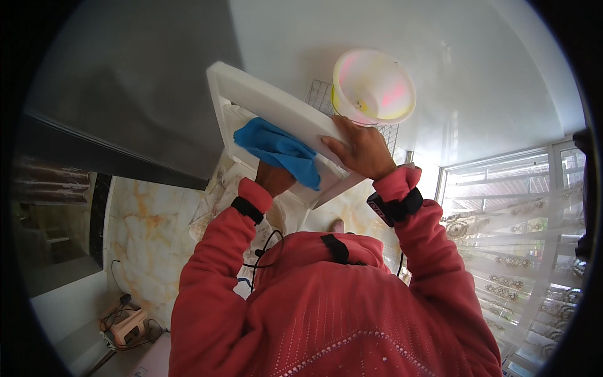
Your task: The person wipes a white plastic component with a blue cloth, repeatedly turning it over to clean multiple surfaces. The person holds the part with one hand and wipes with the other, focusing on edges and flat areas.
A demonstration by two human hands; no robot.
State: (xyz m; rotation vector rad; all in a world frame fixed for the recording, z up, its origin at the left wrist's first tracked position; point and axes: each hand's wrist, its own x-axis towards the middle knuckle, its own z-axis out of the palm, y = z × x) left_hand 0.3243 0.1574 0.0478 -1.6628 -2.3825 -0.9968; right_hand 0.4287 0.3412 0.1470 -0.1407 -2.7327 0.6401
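My left hand [274, 179] is pressed under a blue cloth [278, 146], which covers its fingers. The cloth lies against the inner side of a white, thick-rimmed piece of furniture [278, 99] that stands tilted before me; its exact kind I cannot tell. My right hand [365, 147] grips the right end of its upper rim, thumb on the near side and fingers over the top. Just beyond that hand is a pale plastic bucket [372, 85] with pink and yellow tints, its open mouth facing me. The furniture's far side is hidden.
Beneath the bucket is a wire rack [320, 94]. A large dark grey panel [141, 70] rises on the left. Sheer patterned curtains [513, 264] hang before a window at right. A peach plastic stool [125, 325] with cables on it stands lower left, near the marble-patterned floor [146, 226].
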